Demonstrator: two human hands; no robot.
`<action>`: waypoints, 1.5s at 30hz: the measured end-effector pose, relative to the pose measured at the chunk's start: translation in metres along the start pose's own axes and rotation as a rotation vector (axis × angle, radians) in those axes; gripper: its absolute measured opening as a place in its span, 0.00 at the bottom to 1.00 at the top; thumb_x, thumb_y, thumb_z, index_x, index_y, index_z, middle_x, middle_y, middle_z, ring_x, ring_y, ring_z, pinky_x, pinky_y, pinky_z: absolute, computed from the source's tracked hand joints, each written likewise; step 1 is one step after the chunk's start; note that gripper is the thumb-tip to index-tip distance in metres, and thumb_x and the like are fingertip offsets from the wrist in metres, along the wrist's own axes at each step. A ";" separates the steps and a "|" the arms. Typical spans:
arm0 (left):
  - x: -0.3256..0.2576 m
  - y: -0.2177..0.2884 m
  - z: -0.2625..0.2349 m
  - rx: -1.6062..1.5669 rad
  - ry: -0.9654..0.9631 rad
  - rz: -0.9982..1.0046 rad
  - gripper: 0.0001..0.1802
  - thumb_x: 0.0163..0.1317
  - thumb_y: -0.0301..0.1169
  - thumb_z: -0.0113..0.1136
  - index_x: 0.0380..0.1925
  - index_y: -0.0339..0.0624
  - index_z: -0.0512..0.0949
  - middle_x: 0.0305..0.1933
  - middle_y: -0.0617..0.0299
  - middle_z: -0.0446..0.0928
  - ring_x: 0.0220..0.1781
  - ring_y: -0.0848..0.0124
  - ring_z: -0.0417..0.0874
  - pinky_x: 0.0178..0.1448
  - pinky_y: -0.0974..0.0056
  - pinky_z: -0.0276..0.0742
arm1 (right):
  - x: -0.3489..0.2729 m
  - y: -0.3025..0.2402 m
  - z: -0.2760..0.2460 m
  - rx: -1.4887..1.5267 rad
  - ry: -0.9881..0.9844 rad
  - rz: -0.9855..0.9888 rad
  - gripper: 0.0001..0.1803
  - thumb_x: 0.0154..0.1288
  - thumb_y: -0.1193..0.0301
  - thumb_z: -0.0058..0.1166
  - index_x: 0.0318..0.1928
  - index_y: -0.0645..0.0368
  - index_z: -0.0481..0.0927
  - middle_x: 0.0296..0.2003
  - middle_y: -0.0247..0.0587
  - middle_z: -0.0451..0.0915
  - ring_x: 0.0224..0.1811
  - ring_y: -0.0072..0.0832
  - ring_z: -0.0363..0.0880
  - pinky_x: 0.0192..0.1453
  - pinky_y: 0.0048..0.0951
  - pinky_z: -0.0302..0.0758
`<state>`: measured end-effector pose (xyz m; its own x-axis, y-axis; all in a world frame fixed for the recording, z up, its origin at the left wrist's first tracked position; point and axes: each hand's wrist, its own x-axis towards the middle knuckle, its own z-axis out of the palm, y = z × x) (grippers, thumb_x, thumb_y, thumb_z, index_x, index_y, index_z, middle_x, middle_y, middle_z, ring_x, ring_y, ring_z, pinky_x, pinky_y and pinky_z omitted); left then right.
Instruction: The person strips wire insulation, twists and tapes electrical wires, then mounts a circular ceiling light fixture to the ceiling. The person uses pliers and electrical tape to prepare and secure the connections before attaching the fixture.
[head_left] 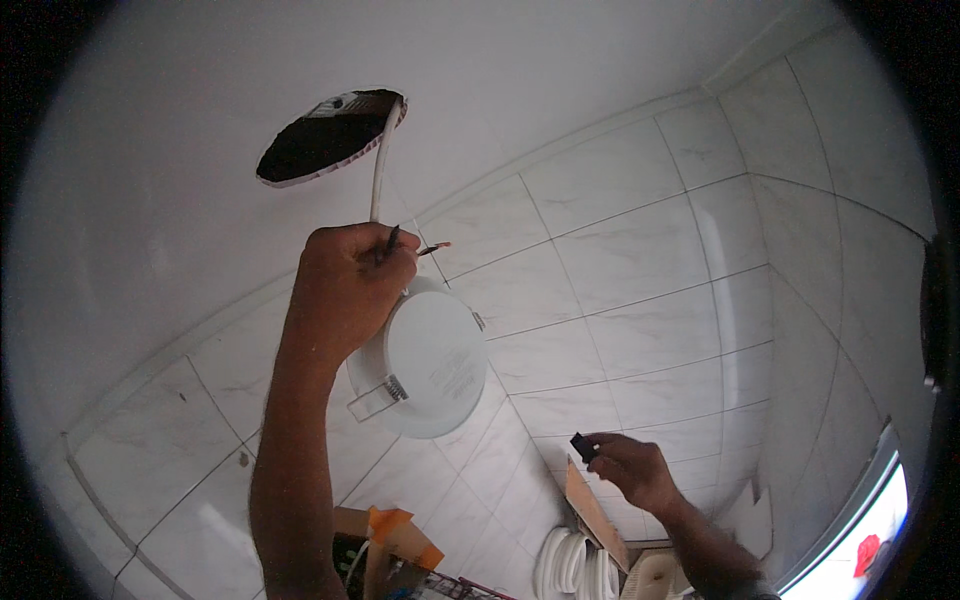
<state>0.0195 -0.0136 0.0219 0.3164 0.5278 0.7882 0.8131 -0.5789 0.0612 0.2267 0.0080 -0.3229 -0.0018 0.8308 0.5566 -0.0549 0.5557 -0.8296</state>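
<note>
My left hand [355, 275] is raised toward the ceiling, its fingers pinched round wires at the lower end of a white cable [380, 175]. The cable comes down out of a round hole [325, 138] in the ceiling. A dark wire with a bare copper end [435, 248] sticks out to the right of my fingertips. Just below this hand hangs a round white downlight [440, 365] with spring clips at its sides; what bears its weight is hidden. Lower right, my right hand [635, 470] is closed on a small black block [582, 447], its exact kind unclear.
Marbled white wall tiles [640, 300] meet the ceiling in a corner. Below stand an open cardboard box [400, 535], coiled white hose or conduit [570, 565] and a leaning brown board [595, 510]. A bright window [850, 540] is at lower right.
</note>
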 end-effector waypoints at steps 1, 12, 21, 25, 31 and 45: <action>-0.001 0.005 -0.001 -0.026 -0.003 -0.021 0.11 0.64 0.30 0.62 0.41 0.34 0.85 0.33 0.55 0.86 0.33 0.73 0.84 0.41 0.65 0.80 | 0.007 0.003 0.003 0.014 0.058 -0.196 0.14 0.68 0.75 0.62 0.53 0.62 0.82 0.54 0.43 0.83 0.51 0.24 0.82 0.53 0.29 0.81; -0.005 0.013 -0.001 -0.007 0.032 0.000 0.09 0.62 0.28 0.64 0.40 0.35 0.85 0.29 0.58 0.85 0.29 0.77 0.81 0.36 0.67 0.78 | 0.116 -0.099 -0.002 0.184 0.145 -0.582 0.08 0.69 0.74 0.61 0.46 0.63 0.82 0.54 0.56 0.78 0.53 0.36 0.84 0.53 0.37 0.84; 0.003 0.011 -0.001 0.109 -0.011 0.032 0.11 0.63 0.32 0.65 0.37 0.33 0.85 0.28 0.56 0.84 0.30 0.74 0.84 0.38 0.65 0.79 | 0.174 -0.164 0.032 0.029 0.240 -0.973 0.11 0.63 0.70 0.69 0.42 0.54 0.79 0.61 0.51 0.77 0.55 0.34 0.83 0.48 0.34 0.81; 0.002 0.011 -0.004 0.138 0.001 0.035 0.11 0.63 0.32 0.65 0.36 0.33 0.84 0.27 0.56 0.83 0.30 0.72 0.83 0.38 0.64 0.79 | 0.186 -0.173 0.037 0.035 0.186 -0.990 0.11 0.62 0.70 0.70 0.40 0.56 0.80 0.59 0.52 0.78 0.54 0.33 0.84 0.47 0.33 0.81; 0.001 0.008 -0.005 0.086 -0.026 0.060 0.11 0.65 0.34 0.64 0.35 0.35 0.84 0.30 0.53 0.84 0.30 0.67 0.85 0.41 0.58 0.83 | 0.194 -0.183 0.036 0.020 0.153 -1.033 0.10 0.61 0.72 0.70 0.38 0.56 0.80 0.56 0.51 0.81 0.50 0.32 0.84 0.45 0.32 0.82; -0.002 0.010 0.005 -0.099 0.079 0.115 0.10 0.65 0.32 0.63 0.32 0.35 0.82 0.22 0.63 0.79 0.24 0.77 0.76 0.31 0.67 0.73 | 0.184 -0.202 0.026 -0.364 0.314 -1.239 0.11 0.57 0.74 0.71 0.36 0.57 0.79 0.55 0.51 0.79 0.59 0.45 0.78 0.56 0.42 0.79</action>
<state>0.0298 -0.0172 0.0176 0.3623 0.4058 0.8391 0.7204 -0.6931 0.0241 0.2115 0.0478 -0.0524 0.0871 -0.2826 0.9553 0.4159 0.8817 0.2229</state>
